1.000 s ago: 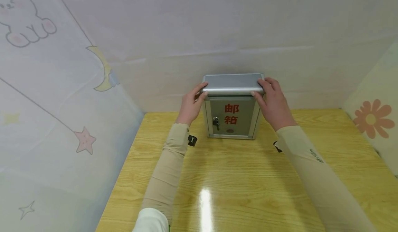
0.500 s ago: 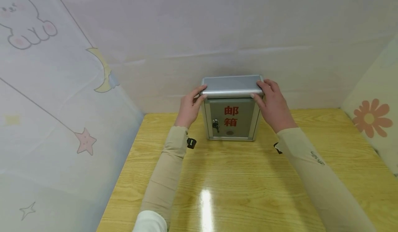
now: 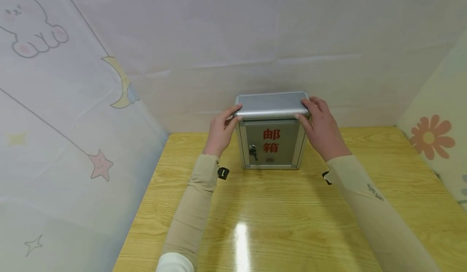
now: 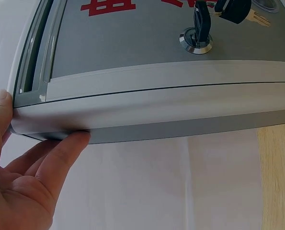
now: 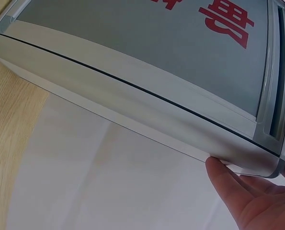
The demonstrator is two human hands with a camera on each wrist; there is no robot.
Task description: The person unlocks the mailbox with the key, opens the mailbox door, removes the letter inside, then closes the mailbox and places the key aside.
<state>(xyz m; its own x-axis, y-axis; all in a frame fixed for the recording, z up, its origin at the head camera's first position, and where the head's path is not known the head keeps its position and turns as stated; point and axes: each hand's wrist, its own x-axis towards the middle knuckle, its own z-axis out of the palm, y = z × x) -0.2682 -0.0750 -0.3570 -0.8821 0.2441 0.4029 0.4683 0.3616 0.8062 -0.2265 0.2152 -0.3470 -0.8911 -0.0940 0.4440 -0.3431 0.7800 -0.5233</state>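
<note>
Currently the left grip point(image 3: 219, 133) and right grip point(image 3: 324, 129), partly closed, are pinching the upper corners of the box point(image 3: 271, 142), drawing it slightly off the wall point(image 3: 204, 33) along the tabletop point(image 3: 284, 215); apparently repositioning.

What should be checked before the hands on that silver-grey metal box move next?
1. Left hand gripping one top end of the rectangular silver-grey metal box: ok.
2. Right hand gripping the other top end: ok.
3. Box upright on the yellow wood-grain table: ok.
4. Grey front panel closed: looks ok.
5. Black-headed metal key inserted in the round silver lock: ok.
6. Panel locked: cannot tell.
</note>
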